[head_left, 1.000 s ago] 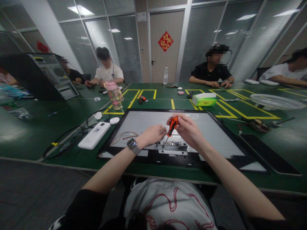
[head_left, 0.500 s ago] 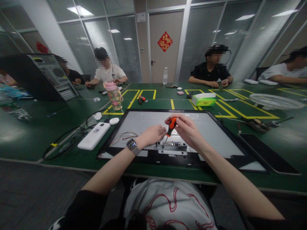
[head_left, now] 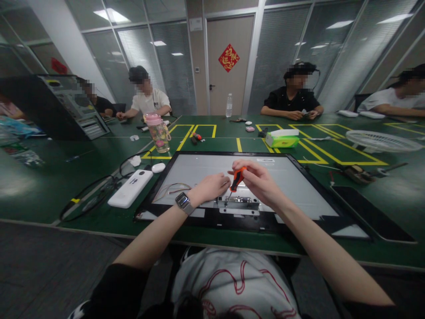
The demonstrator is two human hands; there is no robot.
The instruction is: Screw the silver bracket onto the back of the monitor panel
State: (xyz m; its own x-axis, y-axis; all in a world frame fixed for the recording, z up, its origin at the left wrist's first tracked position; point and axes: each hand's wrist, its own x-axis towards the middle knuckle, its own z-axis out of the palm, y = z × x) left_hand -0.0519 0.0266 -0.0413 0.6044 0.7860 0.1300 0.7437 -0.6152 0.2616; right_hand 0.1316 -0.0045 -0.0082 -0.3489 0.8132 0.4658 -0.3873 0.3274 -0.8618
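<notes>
A large flat panel with a black frame [head_left: 299, 221] lies face down on the green table before me. A metal bracket [head_left: 238, 203] sits near its front edge. My right hand [head_left: 260, 181] is closed round an orange-handled screwdriver [head_left: 236, 178], whose tip rests on the bracket's left end. My left hand [head_left: 212, 187], with a watch on its wrist, lies curled beside the screwdriver's shaft, fingertips close to the tip; what they pinch, if anything, is hidden.
A white power bank [head_left: 130, 188], black cables [head_left: 96, 190] and a white mouse [head_left: 158, 167] lie left of the panel. A pink-lidded bottle [head_left: 158, 132], a green tissue box [head_left: 282, 138], a fan grille [head_left: 381, 141] and a computer case [head_left: 66, 106] stand farther off. Several people sit around the table.
My right hand has dipped slightly and shifted its grip on the screwdriver handle. The tip stays on the bracket and my left hand has not moved.
</notes>
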